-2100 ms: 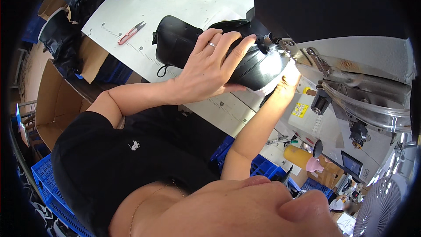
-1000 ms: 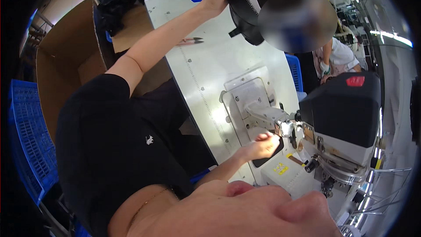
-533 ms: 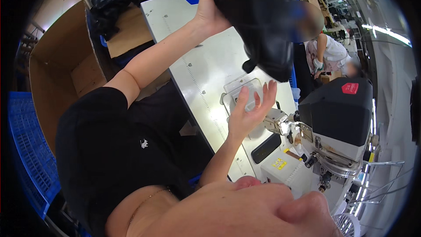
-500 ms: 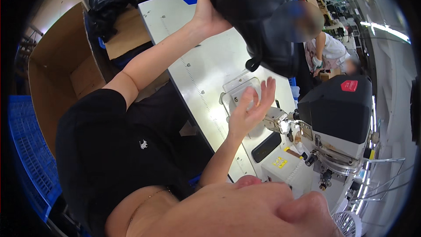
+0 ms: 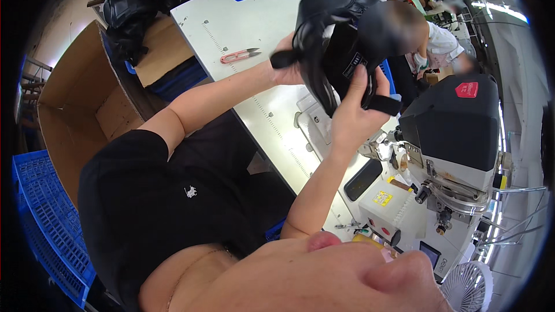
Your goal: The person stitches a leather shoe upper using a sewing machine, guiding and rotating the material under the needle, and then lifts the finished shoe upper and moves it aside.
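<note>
A black leather boot upper (image 5: 311,72) is held up over the white worktable (image 5: 263,26), its opening toward me. Inside it is a dark lining with a small printed label, and two black pull tabs stick out at its sides. My left hand (image 5: 287,74) grips its left side, fingers partly hidden behind the leather. My right hand (image 5: 355,117) is closed on the right edge of the opening, thumb pressed inside beside the label. Red-handled thread snips (image 5: 238,56) lie on the table near my left forearm.
A sewing machine (image 5: 451,130) with a dark head stands right, with a black phone-like slab (image 5: 363,180) by its base. At left are a cardboard box (image 5: 78,110) and blue crate (image 5: 52,202). Black leather pieces (image 5: 124,3) lie beyond. A co-worker (image 5: 436,52) sits across; a fan (image 5: 468,286) stands lower right.
The boot upper has come lower and turned, showing its opening and lining. My right hand, open and apart before, has risen and taken hold of it. The thread snips have come into sight.
</note>
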A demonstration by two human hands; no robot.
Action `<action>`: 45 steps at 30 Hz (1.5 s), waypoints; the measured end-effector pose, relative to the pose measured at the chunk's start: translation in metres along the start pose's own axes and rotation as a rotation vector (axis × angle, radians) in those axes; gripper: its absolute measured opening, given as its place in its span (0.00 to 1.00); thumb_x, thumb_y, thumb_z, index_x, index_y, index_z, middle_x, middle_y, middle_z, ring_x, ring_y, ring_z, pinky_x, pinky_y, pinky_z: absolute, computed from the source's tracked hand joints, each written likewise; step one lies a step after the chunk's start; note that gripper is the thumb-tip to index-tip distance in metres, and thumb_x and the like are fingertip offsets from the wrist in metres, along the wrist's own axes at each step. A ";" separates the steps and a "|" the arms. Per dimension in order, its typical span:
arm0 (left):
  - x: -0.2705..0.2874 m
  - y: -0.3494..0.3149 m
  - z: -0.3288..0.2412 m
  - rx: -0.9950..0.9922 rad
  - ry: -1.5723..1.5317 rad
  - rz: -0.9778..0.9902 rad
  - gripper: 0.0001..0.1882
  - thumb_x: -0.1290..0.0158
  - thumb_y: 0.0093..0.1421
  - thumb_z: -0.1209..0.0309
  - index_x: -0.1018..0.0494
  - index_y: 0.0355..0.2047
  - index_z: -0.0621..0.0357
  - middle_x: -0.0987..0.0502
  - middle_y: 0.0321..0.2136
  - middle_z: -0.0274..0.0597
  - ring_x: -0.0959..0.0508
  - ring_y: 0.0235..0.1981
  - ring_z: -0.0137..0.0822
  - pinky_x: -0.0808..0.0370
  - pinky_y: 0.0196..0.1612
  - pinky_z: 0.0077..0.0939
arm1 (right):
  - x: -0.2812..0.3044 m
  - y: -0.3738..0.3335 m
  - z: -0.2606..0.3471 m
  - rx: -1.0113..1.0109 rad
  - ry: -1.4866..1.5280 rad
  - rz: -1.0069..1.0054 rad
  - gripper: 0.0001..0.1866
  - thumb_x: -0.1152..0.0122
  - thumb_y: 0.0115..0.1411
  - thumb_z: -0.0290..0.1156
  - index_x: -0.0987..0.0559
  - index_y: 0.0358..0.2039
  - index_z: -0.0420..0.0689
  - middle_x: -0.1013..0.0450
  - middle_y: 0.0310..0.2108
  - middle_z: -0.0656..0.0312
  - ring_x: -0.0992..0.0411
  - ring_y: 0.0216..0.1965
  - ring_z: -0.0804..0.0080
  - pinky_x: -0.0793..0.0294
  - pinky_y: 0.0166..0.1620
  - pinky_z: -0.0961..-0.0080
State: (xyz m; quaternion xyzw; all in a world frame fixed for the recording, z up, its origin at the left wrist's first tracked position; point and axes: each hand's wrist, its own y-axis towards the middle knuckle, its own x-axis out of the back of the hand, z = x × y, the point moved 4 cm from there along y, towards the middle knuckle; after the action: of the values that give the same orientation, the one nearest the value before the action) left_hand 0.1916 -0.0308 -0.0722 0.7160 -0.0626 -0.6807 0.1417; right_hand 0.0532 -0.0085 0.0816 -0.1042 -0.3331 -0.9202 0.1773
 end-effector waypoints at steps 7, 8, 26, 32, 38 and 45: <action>-0.009 -0.012 0.021 0.080 -0.160 0.100 0.32 0.62 0.63 0.50 0.34 0.50 0.70 0.26 0.43 0.56 0.24 0.43 0.48 0.25 0.46 0.45 | -0.001 0.002 -0.050 -0.308 0.248 -0.023 0.21 0.39 0.59 0.38 0.26 0.43 0.32 0.26 0.35 0.59 0.28 0.35 0.77 0.29 0.40 0.82; -0.001 -0.011 0.020 0.079 -0.168 0.096 0.32 0.62 0.63 0.50 0.34 0.50 0.70 0.26 0.43 0.56 0.24 0.43 0.48 0.25 0.46 0.45 | -0.002 0.002 -0.058 -0.322 0.296 -0.005 0.21 0.40 0.60 0.38 0.26 0.43 0.32 0.26 0.35 0.60 0.28 0.35 0.77 0.29 0.40 0.83; 0.030 -0.011 0.013 0.129 -0.156 0.089 0.33 0.66 0.64 0.46 0.35 0.50 0.65 0.29 0.47 0.52 0.26 0.48 0.47 0.26 0.51 0.47 | -0.006 0.004 -0.073 -0.361 0.469 0.070 0.19 0.43 0.62 0.37 0.27 0.43 0.32 0.27 0.37 0.60 0.28 0.37 0.76 0.26 0.41 0.80; 0.012 0.030 -0.008 -0.100 0.282 -0.540 0.31 0.71 0.58 0.48 0.33 0.48 0.57 0.28 0.46 0.47 0.27 0.46 0.43 0.29 0.51 0.43 | 0.011 -0.016 -0.100 -0.366 0.172 0.042 0.25 0.48 0.64 0.35 0.37 0.56 0.30 0.32 0.49 0.49 0.32 0.49 0.67 0.37 0.55 0.75; 0.056 0.117 -0.015 -0.090 0.168 -0.452 0.32 0.69 0.57 0.46 0.34 0.50 0.55 0.31 0.49 0.50 0.31 0.50 0.48 0.35 0.56 0.47 | 0.048 -0.092 -0.148 -0.301 -0.193 0.199 0.22 0.48 0.63 0.28 0.36 0.55 0.33 0.30 0.48 0.46 0.29 0.48 0.60 0.31 0.51 0.73; 0.114 0.195 -0.001 -0.069 0.133 -0.387 0.31 0.63 0.58 0.44 0.37 0.56 0.47 0.38 0.57 0.43 0.37 0.57 0.43 0.40 0.58 0.41 | 0.029 -0.139 -0.132 -0.062 -0.549 0.328 0.18 0.47 0.54 0.17 0.29 0.47 0.35 0.37 0.55 0.46 0.37 0.56 0.49 0.37 0.57 0.64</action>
State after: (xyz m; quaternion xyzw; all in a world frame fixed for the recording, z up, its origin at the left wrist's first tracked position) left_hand 0.2202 -0.2487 -0.1246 0.7527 0.1089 -0.6483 0.0367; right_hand -0.0380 -0.0020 -0.0890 -0.4064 -0.3190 -0.8265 0.2235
